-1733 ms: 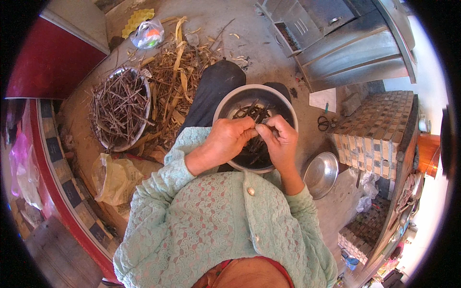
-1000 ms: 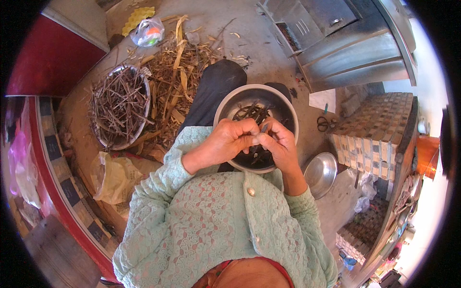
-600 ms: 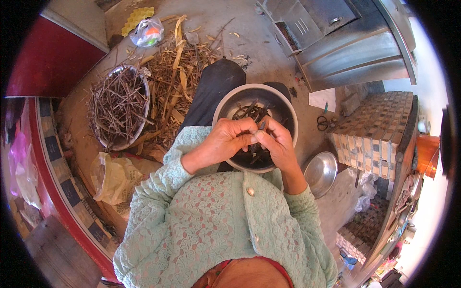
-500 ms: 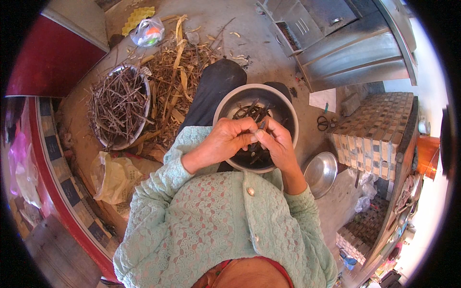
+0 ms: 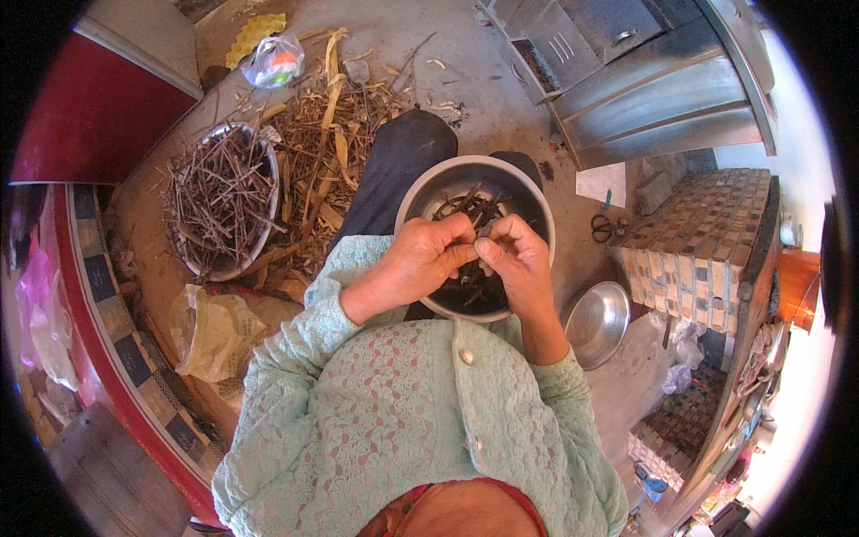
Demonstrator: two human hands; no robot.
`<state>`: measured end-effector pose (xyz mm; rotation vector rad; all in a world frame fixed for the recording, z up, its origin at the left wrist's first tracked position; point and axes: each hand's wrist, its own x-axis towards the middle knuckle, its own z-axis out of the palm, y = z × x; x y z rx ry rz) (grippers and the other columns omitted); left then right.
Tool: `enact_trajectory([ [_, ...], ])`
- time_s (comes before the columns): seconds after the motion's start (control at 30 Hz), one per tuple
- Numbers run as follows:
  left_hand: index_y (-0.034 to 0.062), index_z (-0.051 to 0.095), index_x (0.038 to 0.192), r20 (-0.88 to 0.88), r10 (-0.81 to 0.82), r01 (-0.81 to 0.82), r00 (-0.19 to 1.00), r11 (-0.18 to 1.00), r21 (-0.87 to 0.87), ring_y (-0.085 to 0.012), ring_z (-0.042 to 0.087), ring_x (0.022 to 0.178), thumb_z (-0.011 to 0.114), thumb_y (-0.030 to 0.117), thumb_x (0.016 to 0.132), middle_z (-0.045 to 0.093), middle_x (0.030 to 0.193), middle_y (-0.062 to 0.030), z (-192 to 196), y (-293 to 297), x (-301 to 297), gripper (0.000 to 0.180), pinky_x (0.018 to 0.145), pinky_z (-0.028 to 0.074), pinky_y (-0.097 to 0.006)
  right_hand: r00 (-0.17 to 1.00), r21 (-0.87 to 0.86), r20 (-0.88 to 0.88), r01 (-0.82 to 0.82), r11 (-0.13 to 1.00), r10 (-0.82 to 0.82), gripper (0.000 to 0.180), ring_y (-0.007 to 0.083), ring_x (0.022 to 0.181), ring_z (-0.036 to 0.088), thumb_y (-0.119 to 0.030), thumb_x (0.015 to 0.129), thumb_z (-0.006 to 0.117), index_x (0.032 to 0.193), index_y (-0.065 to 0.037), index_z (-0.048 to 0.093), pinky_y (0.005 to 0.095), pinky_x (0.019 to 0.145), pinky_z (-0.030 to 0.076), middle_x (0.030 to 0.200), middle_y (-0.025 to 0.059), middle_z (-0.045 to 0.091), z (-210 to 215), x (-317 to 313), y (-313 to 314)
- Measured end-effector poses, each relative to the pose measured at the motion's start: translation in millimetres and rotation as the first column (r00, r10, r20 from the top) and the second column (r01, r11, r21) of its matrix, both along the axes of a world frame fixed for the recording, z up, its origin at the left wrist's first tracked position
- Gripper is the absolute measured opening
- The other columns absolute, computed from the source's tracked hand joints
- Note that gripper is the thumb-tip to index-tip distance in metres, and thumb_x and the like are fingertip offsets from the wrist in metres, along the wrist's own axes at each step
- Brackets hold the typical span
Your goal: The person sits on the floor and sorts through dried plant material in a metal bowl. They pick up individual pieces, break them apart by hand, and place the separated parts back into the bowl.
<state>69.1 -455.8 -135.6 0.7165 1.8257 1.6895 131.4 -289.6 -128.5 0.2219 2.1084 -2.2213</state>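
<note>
1. Left hand point(image 5: 419, 264): over the near half of the bowl point(image 5: 420, 199), fingers curled, thumb and forefinger pinched on one end of a dark pod point(image 5: 480, 234). Clenched, not released.
2. Right hand point(image 5: 517, 259): just beside the left, touching it at the fingertips; fingers pinched on the same pod. Both hands grasp one piece between them.
3. Pod: short, dark, mostly hidden by the fingers; it sits above the bowl's middle, not resting in it. Whether it is already split I cannot tell.
4. Bowl: round metal, on the person's lap, dark pods point(image 5: 465, 208) lying across its far side. It rests on the knee point(image 5: 407, 148) with nothing seen steadying it.
5. Basin point(image 5: 217, 201): metal, on the floor point(image 5: 488, 85) to the left, heaped with dry twiggy stalks. Loose husks point(image 5: 331, 134) are strewn between it and the knee.
6. Pan point(image 5: 598, 322): shallow metal, on the floor to the right, near the tiled block point(image 5: 693, 233).
7. Risk, spill: both hands are occupied, so a hard pull on the pod could likely tip the bowl off the lap toward the floor.
8. Risk, scatter: if the pod snaps suddenly, its contents may fly past the bowl's rim into the husks, where they would be hard to find.
9. Risk, fingers: brittle, sharp pod edges pressed under the thumbnails could probably prick or splinter.
</note>
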Motion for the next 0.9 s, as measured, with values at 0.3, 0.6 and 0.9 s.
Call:
enact_trajectory([
  [0.3, 0.0006, 0.057, 0.085, 0.136, -0.017, 0.01, 0.991, 0.999, 0.048, -0.0048, 0.053, 0.057, 0.056, 0.007, 0.09, 0.058, 0.07, -0.0006, 7.8, -1.0, -2.0, 0.009, 0.052, 0.044, -0.021, 0.999, -0.062, -0.007, -0.045, 0.997, 0.044, 0.017, 0.0041, 0.061, 0.047, -0.017, 0.09, 0.06, 0.084, -0.004, 0.05, 0.0185, 0.054, 0.04, 0.074, -0.0017, 0.049, -0.9, -4.9, -2.6],
  [0.6, 0.0008, 0.058, 0.086, 0.163, -0.027, 0.008, 0.986, 0.993, 0.117, -0.0056, 0.053, 0.056, 0.057, 0.007, 0.09, 0.058, 0.071, -0.0009, 9.5, -1.8, -2.1, 0.008, 0.051, 0.044, -0.021, 0.997, -0.089, -0.002, -0.08, 0.993, 0.08, 0.019, 0.005, 0.059, 0.048, -0.018, 0.091, 0.058, 0.083, -0.004, 0.049, 0.0194, 0.053, 0.04, 0.071, -0.0012, 0.049, -5.4, -4.9, 0.3],
  [0.9, 0.0014, 0.056, 0.085, -0.143, 0.123, -0.124, 0.982, 0.992, 0.006, -0.0068, 0.052, 0.054, 0.058, 0.008, 0.089, 0.055, 0.067, -0.0018, -4.2, 3.3, 5.3, 0.008, 0.048, 0.043, -0.022, 0.997, 0.229, -0.069, 0.034, 0.973, -0.018, 0.021, 0.0047, 0.058, 0.048, -0.017, 0.091, 0.059, 0.082, -0.003, 0.046, 0.0202, 0.051, 0.04, 0.068, -0.0004, 0.05, -0.2, -3.3, -9.7],
])
